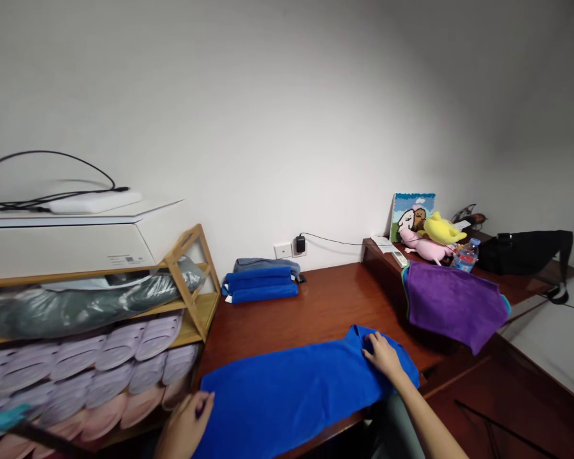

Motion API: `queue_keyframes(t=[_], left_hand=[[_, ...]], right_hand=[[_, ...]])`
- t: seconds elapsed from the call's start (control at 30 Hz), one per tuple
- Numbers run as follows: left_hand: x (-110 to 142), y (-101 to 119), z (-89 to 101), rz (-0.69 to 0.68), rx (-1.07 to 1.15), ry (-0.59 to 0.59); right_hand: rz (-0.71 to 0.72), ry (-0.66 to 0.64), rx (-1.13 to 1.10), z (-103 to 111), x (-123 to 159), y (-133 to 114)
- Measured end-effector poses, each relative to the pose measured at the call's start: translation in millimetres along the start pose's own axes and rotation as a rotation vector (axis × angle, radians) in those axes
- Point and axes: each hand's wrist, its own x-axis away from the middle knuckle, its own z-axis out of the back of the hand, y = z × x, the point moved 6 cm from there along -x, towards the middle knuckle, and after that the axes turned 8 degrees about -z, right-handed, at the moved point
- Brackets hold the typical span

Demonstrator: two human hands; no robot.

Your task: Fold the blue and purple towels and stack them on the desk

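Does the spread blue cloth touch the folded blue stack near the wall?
Apart: the head view shows brown tabletop between the spread blue cloth and the folded blue stack.

Soft light on pale wall (268, 127), shadowy upper right, blurry slippers (79, 357) lower left.

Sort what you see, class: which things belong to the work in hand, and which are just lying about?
In the work:
blue cloth, under the right hand, left hand at its edge
table beneath it
folded blue cloths, probably

Lying about:
yellow plush toy
pink plush toy
bottle
black bag
lilac slippers
purple cloth, possibly
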Motion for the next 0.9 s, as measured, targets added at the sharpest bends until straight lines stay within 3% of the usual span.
queue_keyframes(t=[0.07, 0.2, 0.3, 0.43, 0.5, 0.63, 0.7, 0.9], left_hand=[[-34, -1, 13.7, 0.109, -0.104, 0.025], [-76, 1, 12.9, 0.171, -0.091, -0.167], [-82, 3, 5.5, 0.114, 0.01, -0.279], [-72, 10, -3.8, -0.044, 0.321, -0.407], [-67, 8, 1.9, -0.066, 0.461, -0.343], [-60, -12, 20.9, 0.003, 0.678, -0.062], [-59, -17, 22.4, 0.024, 0.641, -0.004], [-81, 10, -9.6, 0.031, 0.24, -0.127]], right_hand=[[-0.059, -0.004, -0.035, -1, -10, -5], [-0.131, 0.045, -0.134, 3, -28, -4], [-0.17, 0.142, -0.267, 24, -47, 7], [-0.223, 0.297, -0.47, 71, -76, 30], [-0.226, 0.379, -0.536, 95, -87, 42], [-0.243, 0.481, -0.59, 122, -95, 60], [-0.261, 0.477, -0.583, 119, -96, 63], [-0.25, 0.331, -0.519, 76, -97, 47]])
